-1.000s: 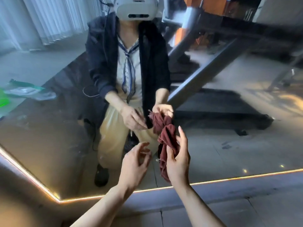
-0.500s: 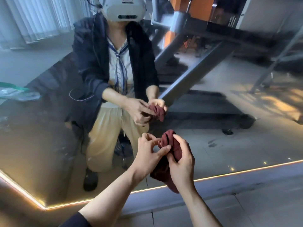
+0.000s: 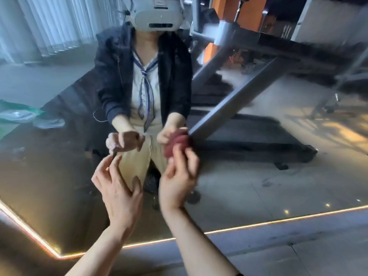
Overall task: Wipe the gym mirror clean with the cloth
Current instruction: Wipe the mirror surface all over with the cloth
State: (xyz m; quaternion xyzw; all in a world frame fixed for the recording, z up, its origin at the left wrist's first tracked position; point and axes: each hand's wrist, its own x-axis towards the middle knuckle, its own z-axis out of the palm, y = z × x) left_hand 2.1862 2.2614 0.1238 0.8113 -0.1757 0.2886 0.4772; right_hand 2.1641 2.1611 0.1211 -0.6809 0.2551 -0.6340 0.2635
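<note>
The gym mirror (image 3: 258,186) fills most of the view, with a lit strip along its lower edge. My right hand (image 3: 179,178) grips a bunched dark red cloth (image 3: 169,152) and holds it up at the glass, where the cloth meets its own reflection. My left hand (image 3: 117,188) hovers to the left of it, fingers spread and relaxed, holding nothing. Whether the cloth presses on the glass is blurred.
The mirror reflects a crouching person wearing a headset, a treadmill (image 3: 249,140) behind them and white curtains (image 3: 49,22). Grey floor tiles (image 3: 298,255) run below the mirror's lit edge (image 3: 278,220).
My left hand has let go of the cloth and moved off to the left. My right hand has bunched the cloth and raised it toward the glass.
</note>
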